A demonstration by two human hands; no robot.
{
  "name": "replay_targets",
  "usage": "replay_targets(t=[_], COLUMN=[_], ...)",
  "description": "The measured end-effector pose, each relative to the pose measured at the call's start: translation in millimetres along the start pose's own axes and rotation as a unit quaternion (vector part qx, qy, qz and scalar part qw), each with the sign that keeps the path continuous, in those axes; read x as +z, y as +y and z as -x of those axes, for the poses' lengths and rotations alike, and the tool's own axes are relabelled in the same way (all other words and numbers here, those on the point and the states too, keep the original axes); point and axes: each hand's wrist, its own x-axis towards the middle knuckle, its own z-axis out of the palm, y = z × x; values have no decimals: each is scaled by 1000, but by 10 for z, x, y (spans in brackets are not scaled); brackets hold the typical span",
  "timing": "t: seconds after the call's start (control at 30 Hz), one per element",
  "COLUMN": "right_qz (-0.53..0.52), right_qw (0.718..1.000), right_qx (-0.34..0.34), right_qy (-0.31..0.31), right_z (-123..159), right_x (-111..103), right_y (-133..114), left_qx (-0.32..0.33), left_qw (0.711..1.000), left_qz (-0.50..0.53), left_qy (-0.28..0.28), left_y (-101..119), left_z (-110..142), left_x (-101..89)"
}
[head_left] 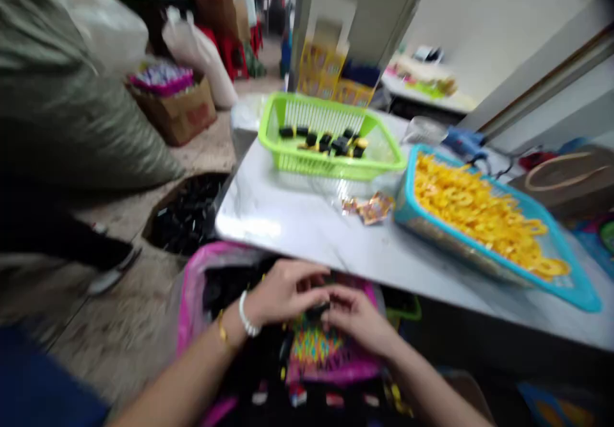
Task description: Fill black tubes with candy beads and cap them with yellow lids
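Note:
Side by side over a pink basket, my left hand and my right hand meet at the fingertips. A small black piece lies between them, its shape blurred, and the fingers of both hands are closed around it. White beads and a gold band circle my left wrist. Below the hands, the basket carries black parts and a printed bag with colourful specks. Part of its contents is hidden by my arms.
The white table bears a green basket with black-and-yellow pieces, crumpled wrappers and a blue basket of yellow rings. At left are a large sack, a container of black parts and a person's leg.

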Motion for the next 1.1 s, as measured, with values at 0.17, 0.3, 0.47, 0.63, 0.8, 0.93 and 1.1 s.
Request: replay_targets(t=[0.17, 0.3, 0.47, 0.63, 0.8, 0.93, 1.1], right_qz=[21, 39, 184, 469, 639, 698, 724], right_qw=[996, 992, 978, 878, 750, 663, 654], right_qx=[5, -54, -47, -91, -125, -194, -171], right_qy=[87, 111, 85, 28, -121, -188, -139], right_z=[69, 110, 109, 207, 217, 101, -33], right_x=[-35, 37, -40, -123, -111, -132, -41], right_y=[41, 80, 91, 60, 34, -13, -21], left_qx=[17, 11, 5, -36, -17, -20, -17], left_qw=[991, 984, 987, 989, 990, 991, 996], left_qz=[-40, -63, -90, -112, -120, -112, -83], left_qy=[-124, -168, -130, -87, -76, -75, -35], left_y=[-185, -209, -271, -355, -344, -320, -251], left_z=[-30, -26, -56, -59, -64, -69, -82], left_x=[70, 176, 180, 198, 202, 198, 193])
